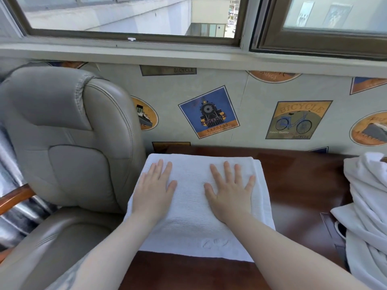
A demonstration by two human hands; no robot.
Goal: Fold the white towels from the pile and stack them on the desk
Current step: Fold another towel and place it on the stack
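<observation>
A folded white towel [192,233] lies flat on the dark wooden desk [297,189], at the desk's left end. My left hand [154,189] rests palm down on the towel's left half, fingers straight and spread. My right hand [229,190] presses flat on its right half in the same way. A loose pile of white towels [368,216] sits crumpled at the desk's right edge, apart from both hands.
A grey leather chair [69,143] stands close against the desk's left side. Behind the desk is a wall with train and bicycle posters [209,111], and a window [134,17] above it. Bare desk surface shows between the folded towel and the pile.
</observation>
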